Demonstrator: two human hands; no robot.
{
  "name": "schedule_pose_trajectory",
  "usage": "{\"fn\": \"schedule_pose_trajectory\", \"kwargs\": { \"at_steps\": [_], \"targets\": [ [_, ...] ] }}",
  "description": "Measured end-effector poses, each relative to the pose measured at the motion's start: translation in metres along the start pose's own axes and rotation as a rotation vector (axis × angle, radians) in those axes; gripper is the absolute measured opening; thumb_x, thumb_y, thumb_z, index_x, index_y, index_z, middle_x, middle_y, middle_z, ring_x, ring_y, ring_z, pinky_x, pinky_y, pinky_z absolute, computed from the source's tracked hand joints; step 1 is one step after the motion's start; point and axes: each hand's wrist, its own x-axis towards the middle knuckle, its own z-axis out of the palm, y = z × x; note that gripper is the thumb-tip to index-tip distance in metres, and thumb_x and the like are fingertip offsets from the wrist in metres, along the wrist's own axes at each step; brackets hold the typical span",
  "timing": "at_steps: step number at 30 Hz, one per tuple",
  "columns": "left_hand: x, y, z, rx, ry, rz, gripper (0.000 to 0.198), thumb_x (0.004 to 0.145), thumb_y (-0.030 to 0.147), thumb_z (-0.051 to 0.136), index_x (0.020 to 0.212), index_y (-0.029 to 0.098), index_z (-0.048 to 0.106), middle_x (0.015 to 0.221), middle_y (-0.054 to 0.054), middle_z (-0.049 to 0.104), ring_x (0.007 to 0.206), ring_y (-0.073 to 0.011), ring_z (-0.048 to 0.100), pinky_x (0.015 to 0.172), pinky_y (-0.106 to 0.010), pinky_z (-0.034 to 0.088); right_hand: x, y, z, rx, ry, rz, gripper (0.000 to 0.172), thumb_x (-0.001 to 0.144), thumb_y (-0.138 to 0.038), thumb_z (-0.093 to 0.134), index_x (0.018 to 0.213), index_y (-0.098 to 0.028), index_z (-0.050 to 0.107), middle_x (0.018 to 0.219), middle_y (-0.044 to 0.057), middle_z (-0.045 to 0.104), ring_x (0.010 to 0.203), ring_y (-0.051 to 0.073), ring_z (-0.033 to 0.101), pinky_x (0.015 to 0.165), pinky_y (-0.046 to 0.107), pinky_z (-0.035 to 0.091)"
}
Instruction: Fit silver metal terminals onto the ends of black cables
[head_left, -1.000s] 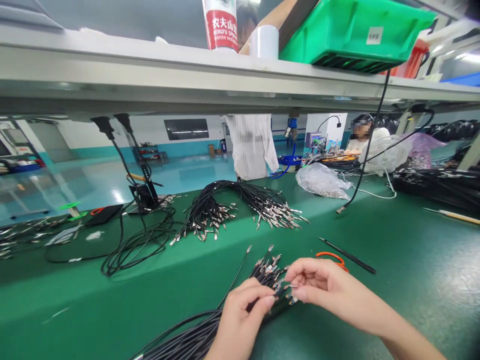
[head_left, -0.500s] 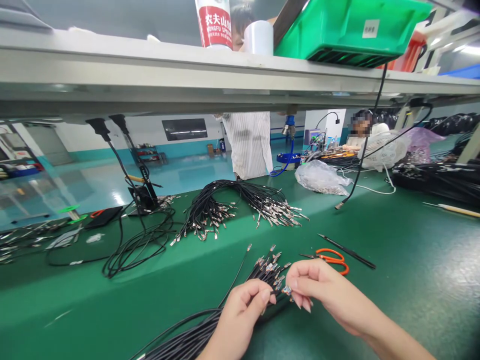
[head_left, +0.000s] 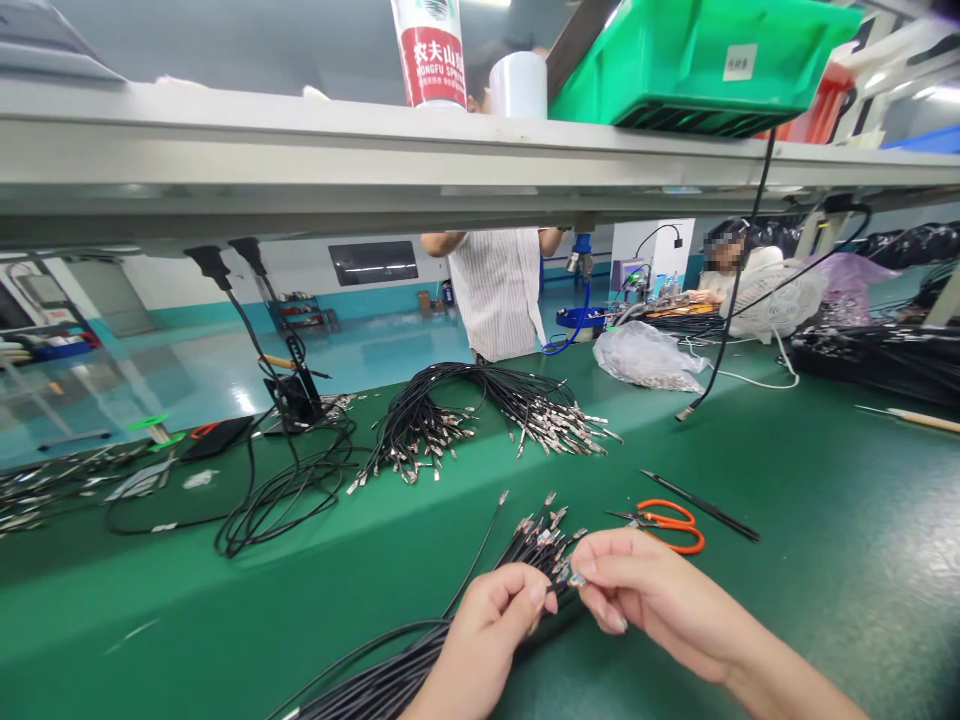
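Observation:
My left hand (head_left: 496,625) is closed, thumb and forefinger pinching a black cable close to its end. At that cable's tip, small coloured wires (head_left: 576,579) show between the fingertips of my right hand (head_left: 641,580), which is also closed in a pinch. Beneath both hands lies a bundle of black cables (head_left: 397,675), running from the lower left toward the middle. Its stripped or metal-tipped ends (head_left: 546,538) fan out just beyond my fingers. Orange-handled scissors (head_left: 679,528) rest past my right hand, with dark tweezers (head_left: 705,507) behind them.
Another cable bundle (head_left: 480,378) arches across the green table's far side. A clear plastic bag (head_left: 649,357), a hanging black cord (head_left: 724,340) and a white fan (head_left: 776,300) are at right. Overhead runs a shelf (head_left: 300,150) bearing a green bin (head_left: 720,65). Two people are beyond the table.
My hands stay pinched on the same cable end, with the right fingers shifted slightly. The view has tilted a little. The person behind the shelf has changed arm position.

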Motion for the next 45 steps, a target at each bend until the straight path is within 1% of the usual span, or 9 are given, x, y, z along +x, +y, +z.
{"fn": "schedule_pose_trajectory", "kwargs": {
  "at_steps": [6, 9, 14, 16, 20, 27, 30, 39, 45],
  "targets": [
    [-0.001, -0.001, 0.0, 0.016, 0.008, 0.007, 0.035, 0.082, 0.044, 0.046, 0.07, 0.012, 0.053, 0.053, 0.005, 0.029, 0.051, -0.0087, 0.024, 0.049, -0.023, 0.017, 0.004, 0.011, -0.005, 0.268, -0.055, 0.123, 0.008, 0.067, -0.017, 0.057, 0.067, -0.009, 0.054, 0.051, -0.001, 0.046, 0.043, 0.006, 0.039, 0.045, 0.02, 0.027],
    [-0.001, 0.0, 0.0, 0.027, 0.015, 0.011, 0.036, 0.082, 0.045, 0.046, 0.071, 0.012, 0.053, 0.053, 0.005, 0.03, 0.051, -0.0088, 0.024, 0.049, -0.023, 0.017, 0.006, 0.015, -0.007, 0.344, -0.119, 0.176, 0.009, 0.071, -0.017, 0.053, 0.067, -0.009, 0.054, 0.051, -0.002, 0.043, 0.043, 0.006, 0.039, 0.045, 0.02, 0.027],
    [-0.001, 0.001, 0.001, 0.062, 0.031, 0.017, 0.036, 0.082, 0.045, 0.045, 0.071, 0.011, 0.054, 0.055, 0.004, 0.032, 0.053, -0.0091, 0.027, 0.051, -0.023, 0.02, 0.008, 0.017, -0.007, 0.413, -0.191, 0.257, 0.01, 0.074, -0.018, 0.049, 0.068, -0.011, 0.052, 0.051, -0.005, 0.035, 0.042, 0.005, 0.034, 0.045, 0.019, 0.026],
    [-0.001, 0.001, 0.0, 0.078, 0.044, 0.021, 0.037, 0.082, 0.045, 0.045, 0.07, 0.011, 0.055, 0.056, 0.003, 0.034, 0.054, -0.0092, 0.028, 0.051, -0.023, 0.02, 0.006, 0.015, -0.007, 0.337, -0.167, 0.187, 0.012, 0.075, -0.018, 0.051, 0.065, -0.011, 0.051, 0.051, -0.005, 0.036, 0.042, 0.005, 0.034, 0.046, 0.02, 0.026],
    [-0.001, 0.004, 0.0, 0.05, 0.063, 0.005, 0.036, 0.081, 0.045, 0.046, 0.069, 0.012, 0.055, 0.054, 0.004, 0.033, 0.052, -0.009, 0.027, 0.05, -0.023, 0.019, 0.0, 0.006, -0.003, 0.063, -0.076, -0.006, 0.018, 0.075, -0.021, 0.055, 0.06, -0.012, 0.049, 0.052, -0.003, 0.042, 0.045, 0.007, 0.036, 0.049, 0.022, 0.028],
    [-0.001, 0.004, -0.001, 0.018, 0.069, -0.014, 0.036, 0.08, 0.045, 0.047, 0.07, 0.012, 0.055, 0.054, 0.004, 0.034, 0.052, -0.0091, 0.026, 0.05, -0.023, 0.018, -0.004, -0.004, 0.001, -0.174, 0.012, -0.004, 0.006, 0.07, -0.014, 0.052, 0.064, -0.012, 0.051, 0.056, -0.002, 0.048, 0.051, 0.008, 0.039, 0.053, 0.022, 0.03],
    [-0.001, 0.005, 0.0, -0.004, 0.073, -0.032, 0.036, 0.079, 0.046, 0.049, 0.069, 0.012, 0.055, 0.053, 0.004, 0.033, 0.051, -0.0089, 0.025, 0.05, -0.023, 0.017, -0.004, -0.003, 0.001, -0.264, 0.056, -0.006, 0.006, 0.072, -0.016, 0.052, 0.066, -0.013, 0.052, 0.057, -0.002, 0.048, 0.053, 0.008, 0.04, 0.054, 0.022, 0.031],
    [-0.003, 0.007, 0.002, -0.092, 0.075, -0.093, 0.034, 0.078, 0.045, 0.051, 0.07, 0.012, 0.053, 0.051, 0.005, 0.031, 0.049, -0.0082, 0.022, 0.048, -0.024, 0.014, -0.005, -0.003, 0.002, -0.533, 0.137, -0.158, 0.01, 0.078, -0.019, 0.049, 0.069, -0.016, 0.053, 0.061, -0.002, 0.05, 0.059, 0.011, 0.043, 0.056, 0.021, 0.033],
    [-0.004, 0.006, 0.002, -0.161, 0.065, -0.087, 0.032, 0.078, 0.042, 0.052, 0.069, 0.012, 0.052, 0.05, 0.006, 0.029, 0.048, -0.0076, 0.021, 0.048, -0.024, 0.013, -0.005, -0.002, 0.001, -0.795, 0.209, -0.249, 0.012, 0.081, -0.022, 0.047, 0.072, -0.018, 0.053, 0.065, -0.002, 0.051, 0.062, 0.013, 0.044, 0.057, 0.021, 0.034]
  ]
}}
